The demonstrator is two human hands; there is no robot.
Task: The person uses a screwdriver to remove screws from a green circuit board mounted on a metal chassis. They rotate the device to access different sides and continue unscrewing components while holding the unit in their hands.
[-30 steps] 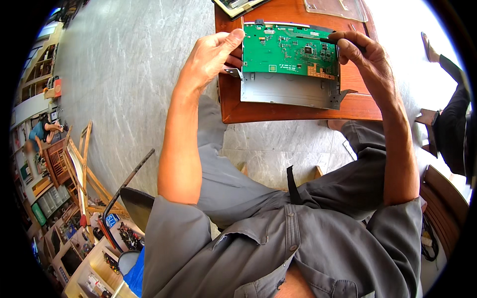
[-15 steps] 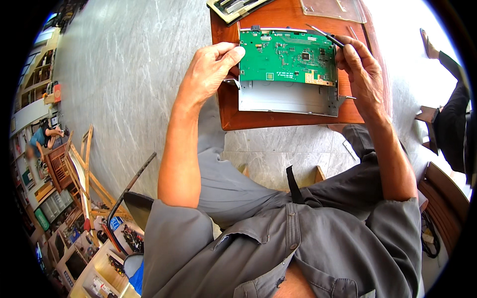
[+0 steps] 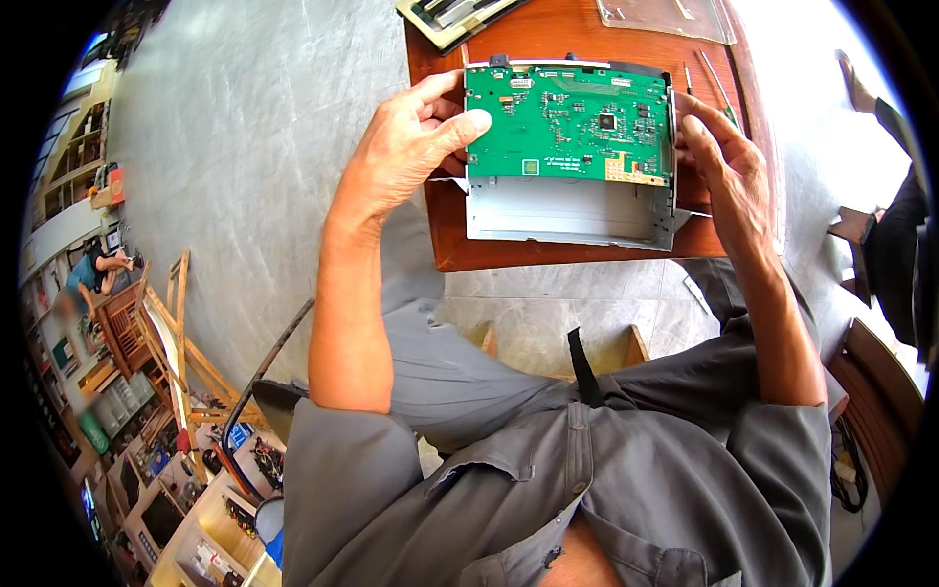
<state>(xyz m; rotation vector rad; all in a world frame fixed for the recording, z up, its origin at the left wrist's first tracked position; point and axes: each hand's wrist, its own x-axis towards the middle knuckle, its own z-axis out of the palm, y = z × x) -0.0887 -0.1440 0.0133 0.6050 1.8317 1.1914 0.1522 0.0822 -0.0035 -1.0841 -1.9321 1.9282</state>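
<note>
A green circuit board [image 3: 558,127] sits over a pale metal chassis [image 3: 567,210] on the red-brown wooden table [image 3: 450,220]. My left hand [image 3: 416,142] grips the assembly at its left edge, thumb over the board's corner. My right hand [image 3: 724,157] is closed around the right side, its fingertips partly hidden by the metal edge. Thin tools [image 3: 719,83] lie on the table just beyond that hand.
An open tray [image 3: 460,20] and a clear plastic cover [image 3: 660,20] occupy the table's back. At far left are wooden frames [image 3: 176,342], cluttered shelving and another person [image 3: 88,279]. A person's dark-trousered leg [image 3: 895,254] shows at far right.
The assembly appears slightly lower in the picture. The thin dark tool has left my right hand, which now holds the right edge. My left hand's thumb has shifted lower on the board.
</note>
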